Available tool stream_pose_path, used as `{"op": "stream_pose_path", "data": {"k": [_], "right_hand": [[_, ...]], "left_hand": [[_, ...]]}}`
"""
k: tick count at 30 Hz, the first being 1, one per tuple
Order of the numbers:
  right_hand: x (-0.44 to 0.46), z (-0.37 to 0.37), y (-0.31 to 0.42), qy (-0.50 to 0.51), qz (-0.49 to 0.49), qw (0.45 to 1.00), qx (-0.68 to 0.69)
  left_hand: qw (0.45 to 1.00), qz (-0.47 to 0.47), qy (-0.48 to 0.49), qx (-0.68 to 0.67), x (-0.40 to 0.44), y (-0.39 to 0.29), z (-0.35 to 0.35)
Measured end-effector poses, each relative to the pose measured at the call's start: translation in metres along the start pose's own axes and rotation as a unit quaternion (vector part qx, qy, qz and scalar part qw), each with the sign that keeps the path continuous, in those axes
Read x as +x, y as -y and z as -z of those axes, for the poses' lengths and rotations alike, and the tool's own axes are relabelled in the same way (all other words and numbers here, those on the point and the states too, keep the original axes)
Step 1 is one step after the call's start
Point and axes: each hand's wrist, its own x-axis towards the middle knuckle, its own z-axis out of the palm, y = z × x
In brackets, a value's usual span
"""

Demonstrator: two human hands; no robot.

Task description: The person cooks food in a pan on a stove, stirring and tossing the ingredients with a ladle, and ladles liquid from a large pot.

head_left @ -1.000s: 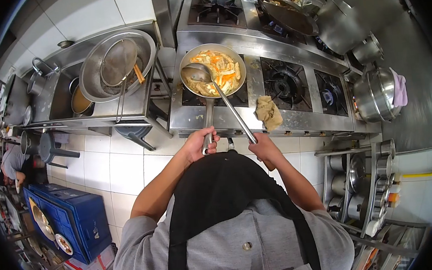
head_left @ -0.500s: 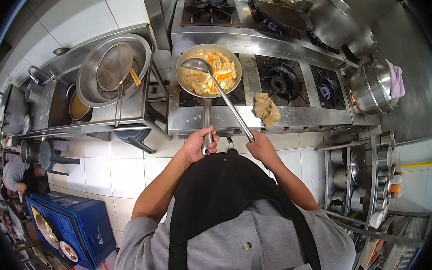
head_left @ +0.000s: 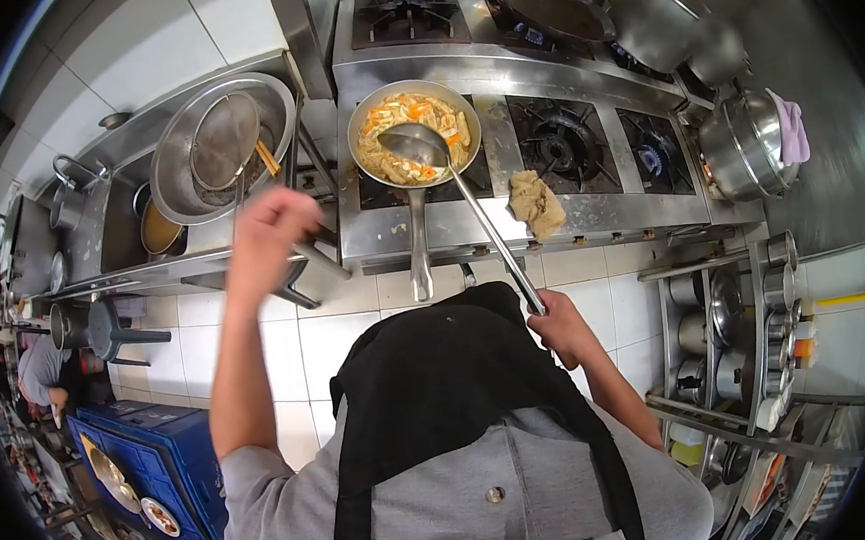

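My right hand (head_left: 560,323) is wrapped round the end of a long steel ladle (head_left: 490,228). The ladle's bowl rests in a frying pan (head_left: 418,233) holding food with orange and pale pieces. That pan sits on a front burner, its handle toward me and in neither hand. My left hand (head_left: 274,231), smeared by motion, is in the air in front of the left counter, near the handle end of a round mesh strainer (head_left: 223,134). The strainer lies across a wide metal basin (head_left: 173,195). Whether the left fingers touch its handle cannot be made out.
A crumpled brown cloth (head_left: 536,206) lies on the stove's front ledge (head_left: 639,217). Behind are a dark wok (head_left: 550,16) and a tall pot (head_left: 660,13). A blue flame burns at the right burner (head_left: 653,159). A rack (head_left: 654,275) of pots stands right, a blue crate (head_left: 154,440) left.
My left hand has let go of the pan handle and swung up and left toward the basin. The ladle's bowl has shifted right and down in the pan; my right hand has moved right and down.
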Motion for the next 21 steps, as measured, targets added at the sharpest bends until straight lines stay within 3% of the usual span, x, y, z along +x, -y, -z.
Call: {"op": "stream_pose_path", "data": {"k": [2,3,4,6,9,10,11,12,15,18,21], "right_hand": [[0.002,-0.003,-0.004,0.013,0.003,1.000,0.016],[0.009,-0.007,-0.012,0.001,0.039,0.999,-0.003],[0.014,-0.011,-0.021,-0.008,0.072,0.997,-0.023],[0.027,-0.016,-0.018,-0.024,0.088,0.995,-0.050],[0.045,-0.017,0.000,-0.061,0.052,0.997,-0.002],[0.063,-0.015,-0.005,-0.060,0.054,0.997,-0.001],[0.088,-0.011,-0.015,-0.111,0.126,0.985,-0.042],[0.106,-0.008,-0.017,-0.162,0.196,0.964,-0.083],[0.100,0.006,0.037,-0.173,0.133,0.970,-0.105],[0.138,0.011,0.033,-0.217,0.171,0.944,-0.179],[0.160,0.007,0.035,-0.225,0.200,0.931,-0.204]], "left_hand": [[0.976,-0.106,-0.141,0.131,0.021,-0.049,0.038],[0.921,-0.247,-0.178,0.244,0.034,-0.082,0.056],[0.907,-0.227,-0.252,0.250,0.044,-0.113,0.065],[0.833,-0.327,-0.332,0.299,0.078,-0.164,0.102],[0.670,-0.542,-0.387,0.329,0.121,-0.241,0.121],[0.615,-0.560,-0.420,0.363,0.140,-0.257,0.132],[0.555,-0.575,-0.453,0.396,0.158,-0.267,0.142],[0.553,-0.576,-0.454,0.396,0.174,-0.272,0.147],[0.593,-0.567,-0.445,0.359,0.198,-0.267,0.155],[0.582,-0.545,-0.445,0.408,0.205,-0.265,0.156],[0.611,-0.506,-0.466,0.390,0.196,-0.259,0.150]]}}
